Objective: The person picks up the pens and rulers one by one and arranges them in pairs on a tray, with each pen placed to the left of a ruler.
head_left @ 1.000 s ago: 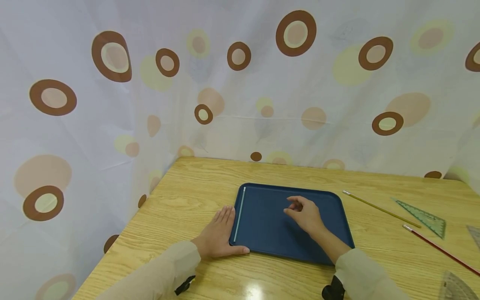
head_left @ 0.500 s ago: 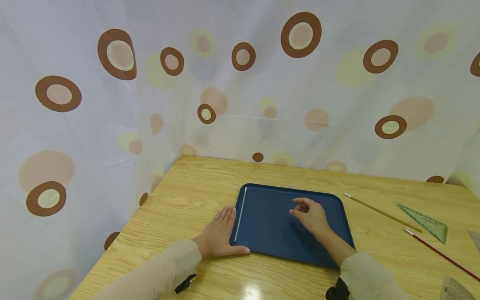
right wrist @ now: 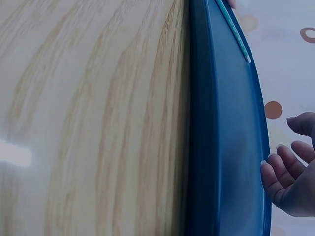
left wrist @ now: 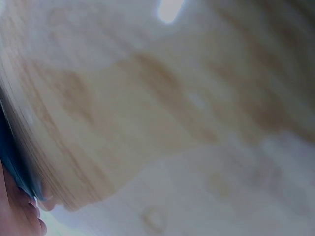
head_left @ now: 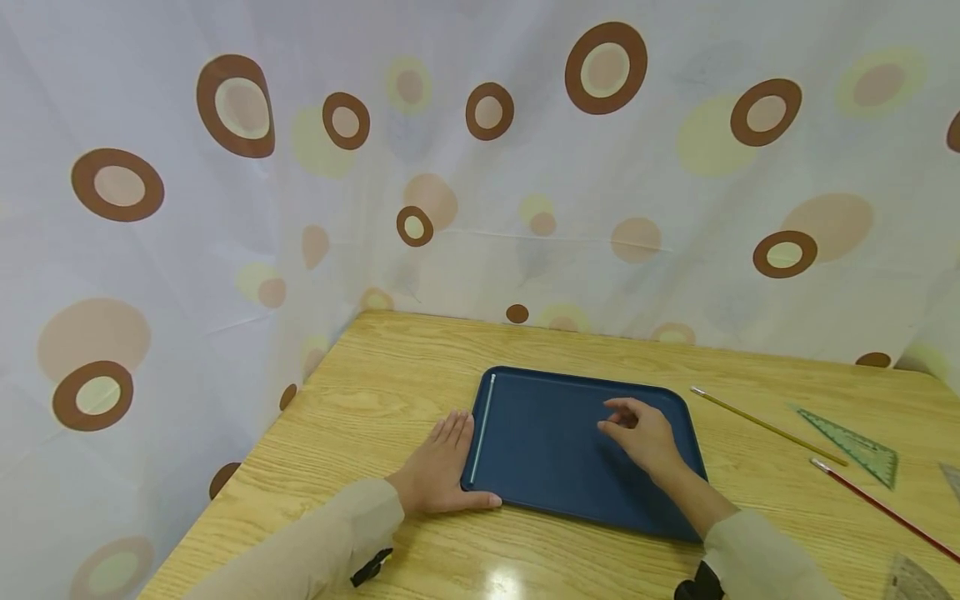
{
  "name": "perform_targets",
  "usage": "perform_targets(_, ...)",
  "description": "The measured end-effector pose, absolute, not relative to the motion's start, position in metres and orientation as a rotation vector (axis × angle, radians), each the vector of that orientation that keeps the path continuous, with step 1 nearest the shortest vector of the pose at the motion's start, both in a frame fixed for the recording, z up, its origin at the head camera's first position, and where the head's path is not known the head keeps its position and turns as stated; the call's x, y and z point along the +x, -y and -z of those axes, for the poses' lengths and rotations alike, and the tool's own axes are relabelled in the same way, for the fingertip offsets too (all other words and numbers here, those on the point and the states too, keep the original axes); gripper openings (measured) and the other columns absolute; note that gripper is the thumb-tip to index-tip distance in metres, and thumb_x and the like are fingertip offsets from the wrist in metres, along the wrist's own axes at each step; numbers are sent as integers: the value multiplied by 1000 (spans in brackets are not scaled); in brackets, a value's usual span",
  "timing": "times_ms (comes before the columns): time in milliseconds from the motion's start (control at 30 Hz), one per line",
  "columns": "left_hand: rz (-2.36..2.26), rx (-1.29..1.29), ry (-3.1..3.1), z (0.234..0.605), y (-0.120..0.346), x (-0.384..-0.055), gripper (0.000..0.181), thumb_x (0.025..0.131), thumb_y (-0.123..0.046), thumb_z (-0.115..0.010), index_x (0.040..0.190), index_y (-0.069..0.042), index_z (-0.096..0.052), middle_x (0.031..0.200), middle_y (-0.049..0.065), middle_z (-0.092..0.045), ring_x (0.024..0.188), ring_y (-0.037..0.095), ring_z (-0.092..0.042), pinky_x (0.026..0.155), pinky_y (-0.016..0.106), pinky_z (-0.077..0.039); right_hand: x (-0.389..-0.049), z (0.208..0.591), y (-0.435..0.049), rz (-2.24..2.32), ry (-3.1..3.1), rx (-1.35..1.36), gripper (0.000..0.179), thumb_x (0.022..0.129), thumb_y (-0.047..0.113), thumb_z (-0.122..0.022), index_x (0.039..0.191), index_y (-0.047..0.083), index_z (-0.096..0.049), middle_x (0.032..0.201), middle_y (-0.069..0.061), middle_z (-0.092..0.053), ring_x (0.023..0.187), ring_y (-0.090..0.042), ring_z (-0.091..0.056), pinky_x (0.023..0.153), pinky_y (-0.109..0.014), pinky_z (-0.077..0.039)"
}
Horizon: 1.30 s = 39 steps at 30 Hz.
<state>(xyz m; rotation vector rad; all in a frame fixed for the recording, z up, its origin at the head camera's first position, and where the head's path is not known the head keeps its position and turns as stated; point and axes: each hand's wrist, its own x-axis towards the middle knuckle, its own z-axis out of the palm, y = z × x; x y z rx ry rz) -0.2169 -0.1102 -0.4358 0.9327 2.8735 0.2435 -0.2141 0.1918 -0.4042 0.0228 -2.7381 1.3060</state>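
A dark blue tray [head_left: 555,442] lies on the wooden table. Along its left side rests a pale green pencil [head_left: 483,429] with a white end, seen too in the right wrist view as a teal pencil [right wrist: 234,29]. My left hand [head_left: 438,471] lies flat at the tray's near left corner, fingers along the left rim and thumb along the front edge. Over the right half of the tray hovers my right hand [head_left: 645,437], fingers loosely bent, thumb apart from them, nothing between. In the left wrist view, only part of the left hand [left wrist: 19,211] shows at the corner.
Right of the tray lie a yellow pencil [head_left: 765,425], a green set square [head_left: 855,446] and a red pencil [head_left: 885,508]. A clear protractor [head_left: 911,579] is cut off at the bottom right. A patterned curtain [head_left: 570,183] encloses the table's back and left.
My right hand has shifted rightward over the tray, away from the pale green pencil. The left hand, tray and pencils stay in place.
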Motion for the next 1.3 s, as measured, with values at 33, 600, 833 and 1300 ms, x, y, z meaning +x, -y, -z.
perform_targets(33,-242,932,-2873,436,110,-217,111,79,-78,-39,147,4,-10,154,22,-10,144,31,-8,117,43,-13,-214,404,-193,-1302,2740,24,36,85,9,-65,118,-4,-58,91,-13,-63,86,-23,-60,62,-24,-46)
perform_targets(600,-224,916,-2866,432,108,-215,109,80,-75,-42,147,5,-11,154,23,-10,144,33,-8,117,43,-14,-207,403,-214,-1190,2760,59,36,85,11,-66,116,-5,-59,90,-12,-64,82,-20,-58,63,-23,-45)
perform_targets(833,-221,925,-2871,432,108,-214,109,80,-74,-43,147,6,-11,154,24,-11,144,34,-9,117,43,-15,-206,403,-220,-1200,2748,71,35,84,8,-65,115,-7,-59,90,-13,-63,80,-18,-58,62,-20,-46)
perform_targets(1300,-218,922,-2875,432,108,-214,109,80,-75,-42,147,6,-11,154,24,-11,144,34,-9,117,43,-15,-203,402,-236,-1145,2769,72,36,86,13,-65,116,-6,-58,92,-12,-63,83,-18,-58,62,-20,-46)
